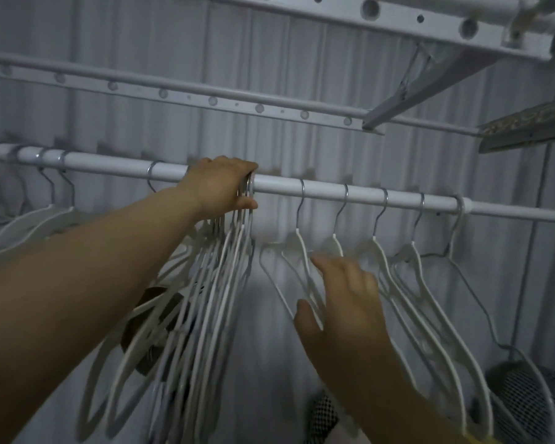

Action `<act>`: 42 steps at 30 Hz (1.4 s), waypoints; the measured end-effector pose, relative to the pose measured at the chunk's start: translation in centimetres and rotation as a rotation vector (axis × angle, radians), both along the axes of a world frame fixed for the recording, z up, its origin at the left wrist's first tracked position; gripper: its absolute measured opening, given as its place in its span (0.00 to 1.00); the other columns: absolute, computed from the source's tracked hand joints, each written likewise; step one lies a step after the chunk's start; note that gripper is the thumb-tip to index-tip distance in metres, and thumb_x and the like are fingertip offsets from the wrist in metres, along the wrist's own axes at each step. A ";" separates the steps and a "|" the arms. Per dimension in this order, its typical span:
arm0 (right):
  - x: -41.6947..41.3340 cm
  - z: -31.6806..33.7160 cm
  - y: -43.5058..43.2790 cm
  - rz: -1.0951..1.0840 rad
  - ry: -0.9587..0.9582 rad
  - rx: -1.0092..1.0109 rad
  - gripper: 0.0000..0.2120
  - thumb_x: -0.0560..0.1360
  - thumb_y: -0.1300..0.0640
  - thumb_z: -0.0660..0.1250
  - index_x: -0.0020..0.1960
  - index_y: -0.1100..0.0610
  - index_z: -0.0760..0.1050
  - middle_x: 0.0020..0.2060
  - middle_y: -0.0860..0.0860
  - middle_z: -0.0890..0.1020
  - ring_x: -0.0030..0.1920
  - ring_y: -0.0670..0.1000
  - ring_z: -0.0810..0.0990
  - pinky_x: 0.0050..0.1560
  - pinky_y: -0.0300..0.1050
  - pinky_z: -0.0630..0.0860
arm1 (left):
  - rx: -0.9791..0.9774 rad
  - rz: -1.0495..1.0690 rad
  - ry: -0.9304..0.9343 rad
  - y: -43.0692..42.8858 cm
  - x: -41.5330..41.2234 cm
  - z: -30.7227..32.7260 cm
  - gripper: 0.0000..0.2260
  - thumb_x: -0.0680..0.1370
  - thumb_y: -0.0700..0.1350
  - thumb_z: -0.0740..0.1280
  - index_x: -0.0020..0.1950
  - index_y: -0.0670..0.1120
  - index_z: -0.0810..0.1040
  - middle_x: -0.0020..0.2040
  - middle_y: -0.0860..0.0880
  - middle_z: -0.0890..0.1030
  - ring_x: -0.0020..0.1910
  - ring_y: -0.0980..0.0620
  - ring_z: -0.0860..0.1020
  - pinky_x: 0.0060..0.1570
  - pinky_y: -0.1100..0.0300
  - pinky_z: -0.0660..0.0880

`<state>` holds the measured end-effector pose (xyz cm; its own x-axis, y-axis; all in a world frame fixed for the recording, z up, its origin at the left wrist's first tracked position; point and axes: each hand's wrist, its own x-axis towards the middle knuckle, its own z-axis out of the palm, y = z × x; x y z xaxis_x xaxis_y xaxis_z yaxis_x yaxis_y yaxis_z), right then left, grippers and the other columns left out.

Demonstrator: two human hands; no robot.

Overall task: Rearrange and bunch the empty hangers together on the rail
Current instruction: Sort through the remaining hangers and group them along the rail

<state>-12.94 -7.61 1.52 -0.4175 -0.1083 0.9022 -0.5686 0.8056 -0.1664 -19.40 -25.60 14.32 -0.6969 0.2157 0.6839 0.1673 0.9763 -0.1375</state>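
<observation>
The left hand (220,187) is clenched over the rail (334,191), with its fingers curled across the top and its thumb underneath. It grasps the hooks of the bunched hangers (205,283). The metal hooks are stacked tight together at the fingertip side of the grip. The white hanger bodies fan downward and toward the person from directly below it. Something dark brown (151,315) shows among them lower down, but what it is cannot be told.

Past the fingertips there is a short bare stretch of rail. Beyond it five loose hangers (378,249) hang apart from one another, each on its own hook. The first is near the grip. The last is a thin wire one, well apart from the grip and beside a joint in the rail.

The right hand (343,302) is released, with fingers straight and spread and thumb out, holding nothing. It is lower than the grip and off to its fingertip side, in front of the first two loose hangers. Blur hides whether its fingertips touch them.

On the wrist side of the grip, a single hook (151,174) sits on the rail just beside the forearm. Farther along that way, more hangers (45,216) hang spaced out.

Above the grip runs a perforated bar (186,96). Well below it, far out on the fingertip side, is a mesh basket (526,398).
</observation>
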 end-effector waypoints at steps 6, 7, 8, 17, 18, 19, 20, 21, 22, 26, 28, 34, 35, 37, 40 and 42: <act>3.2 0.0 -5.3 0.286 -0.372 -0.021 0.23 0.75 0.46 0.60 0.68 0.50 0.63 0.64 0.46 0.70 0.64 0.44 0.67 0.62 0.36 0.65 | 0.016 -0.016 -0.010 -3.2 1.1 -0.1 0.27 0.74 0.54 0.67 0.70 0.46 0.65 0.67 0.44 0.72 0.64 0.43 0.70 0.62 0.52 0.65; 3.2 -0.1 -6.2 0.313 -0.536 -0.099 0.25 0.75 0.46 0.61 0.70 0.50 0.61 0.65 0.45 0.68 0.65 0.45 0.67 0.63 0.37 0.65 | 0.012 -0.018 -0.014 -4.1 1.2 -0.2 0.27 0.74 0.54 0.66 0.70 0.45 0.65 0.67 0.43 0.72 0.65 0.43 0.69 0.62 0.52 0.64; 3.0 -0.2 -7.3 0.323 -0.648 -0.188 0.27 0.74 0.46 0.62 0.70 0.50 0.60 0.66 0.45 0.68 0.63 0.45 0.69 0.60 0.37 0.66 | 0.008 -0.021 -0.019 -5.0 1.3 -0.1 0.27 0.74 0.54 0.66 0.70 0.45 0.65 0.67 0.43 0.72 0.64 0.43 0.69 0.62 0.52 0.64; 3.7 -0.8 -14.6 0.422 -0.863 -0.623 0.20 0.76 0.60 0.61 0.67 0.56 0.64 0.36 0.53 0.74 0.32 0.46 0.73 0.31 0.32 0.74 | -0.064 -0.058 0.016 -12.5 2.1 0.0 0.20 0.74 0.52 0.66 0.61 0.43 0.72 0.59 0.41 0.75 0.57 0.41 0.73 0.53 0.52 0.67; 3.9 -0.8 -15.0 0.409 -0.849 -0.642 0.19 0.77 0.61 0.60 0.67 0.56 0.64 0.36 0.52 0.74 0.30 0.45 0.72 0.26 0.30 0.73 | -0.070 -0.062 0.018 -13.1 2.3 -0.1 0.20 0.74 0.52 0.66 0.62 0.43 0.71 0.60 0.41 0.75 0.58 0.41 0.73 0.54 0.52 0.67; 4.1 -0.8 -15.4 0.405 -0.839 -0.668 0.19 0.77 0.61 0.60 0.67 0.56 0.64 0.35 0.52 0.73 0.29 0.44 0.71 0.23 0.30 0.72 | -0.074 -0.067 0.019 -13.7 2.4 -0.1 0.20 0.74 0.52 0.66 0.63 0.44 0.71 0.60 0.42 0.75 0.58 0.41 0.72 0.55 0.52 0.67; 4.2 -0.9 -15.7 0.411 -0.835 -0.698 0.19 0.77 0.62 0.60 0.67 0.56 0.64 0.33 0.51 0.72 0.27 0.44 0.71 0.21 0.31 0.72 | -0.078 -0.072 0.017 -14.3 2.5 -0.1 0.21 0.75 0.52 0.66 0.64 0.44 0.70 0.61 0.42 0.74 0.59 0.41 0.72 0.55 0.52 0.67; 4.3 -0.9 -16.1 0.422 -0.836 -0.721 0.19 0.77 0.62 0.60 0.67 0.56 0.64 0.31 0.51 0.72 0.24 0.43 0.71 0.20 0.32 0.72 | -0.082 -0.077 0.015 -14.9 2.5 -0.1 0.21 0.75 0.52 0.66 0.65 0.45 0.70 0.62 0.42 0.74 0.59 0.42 0.72 0.56 0.52 0.67; 4.4 -0.9 -16.5 0.432 -0.836 -0.735 0.19 0.77 0.63 0.60 0.66 0.56 0.65 0.31 0.51 0.72 0.20 0.42 0.71 0.19 0.34 0.71 | -0.084 -0.081 0.013 -15.5 2.5 -0.1 0.22 0.75 0.52 0.66 0.66 0.45 0.69 0.62 0.43 0.73 0.60 0.42 0.71 0.56 0.52 0.67; 4.7 -0.7 -18.1 0.463 -0.833 -0.759 0.10 0.76 0.63 0.60 0.54 0.51 0.67 0.30 0.52 0.72 0.15 0.41 0.67 0.17 0.34 0.68 | -0.073 -0.076 0.012 -17.4 2.6 -0.1 0.25 0.75 0.52 0.66 0.69 0.47 0.66 0.65 0.44 0.72 0.62 0.43 0.70 0.58 0.52 0.67; 5.0 -0.6 -18.7 0.491 -0.837 -0.753 0.11 0.76 0.63 0.61 0.44 0.46 0.68 0.30 0.52 0.71 0.15 0.42 0.67 0.17 0.34 0.68 | -0.056 -0.082 0.016 -18.1 2.6 -0.2 0.25 0.74 0.52 0.66 0.69 0.47 0.67 0.64 0.43 0.72 0.62 0.43 0.70 0.58 0.52 0.67; 5.4 -0.6 -20.8 0.569 -0.885 -0.652 0.14 0.77 0.61 0.61 0.41 0.42 0.65 0.27 0.49 0.70 0.29 0.45 0.73 0.25 0.38 0.73 | -0.035 -0.093 0.005 -19.4 3.2 -0.4 0.27 0.75 0.53 0.64 0.72 0.47 0.63 0.67 0.44 0.71 0.65 0.43 0.68 0.62 0.51 0.64; 5.4 -0.5 -21.1 0.587 -0.897 -0.633 0.15 0.77 0.61 0.61 0.40 0.42 0.66 0.28 0.49 0.70 0.28 0.44 0.72 0.25 0.38 0.73 | -0.030 -0.097 -0.003 -19.4 3.3 -0.4 0.28 0.75 0.54 0.63 0.73 0.48 0.61 0.68 0.44 0.70 0.66 0.43 0.68 0.63 0.51 0.64; 5.5 -0.3 -21.6 0.626 -0.914 -0.609 0.14 0.77 0.62 0.60 0.40 0.43 0.69 0.27 0.50 0.70 0.22 0.41 0.70 0.23 0.35 0.71 | 0.001 -0.109 -0.026 -19.1 3.5 -0.2 0.29 0.76 0.56 0.61 0.74 0.49 0.57 0.69 0.45 0.69 0.67 0.43 0.67 0.64 0.51 0.63; 5.6 -0.2 -22.0 0.667 -0.883 -0.568 0.14 0.77 0.62 0.59 0.40 0.44 0.72 0.22 0.47 0.68 0.18 0.41 0.67 0.23 0.33 0.67 | 0.036 -0.111 -0.046 -18.2 3.6 0.3 0.28 0.77 0.57 0.57 0.75 0.50 0.54 0.69 0.45 0.69 0.66 0.43 0.68 0.62 0.51 0.64; 5.7 0.0 -22.1 0.696 -0.877 -0.559 0.13 0.77 0.62 0.59 0.40 0.46 0.72 0.17 0.46 0.70 0.17 0.40 0.68 0.23 0.29 0.66 | 0.021 -0.097 -0.051 -17.7 3.5 0.4 0.27 0.78 0.57 0.57 0.74 0.50 0.58 0.69 0.45 0.70 0.65 0.44 0.68 0.62 0.51 0.65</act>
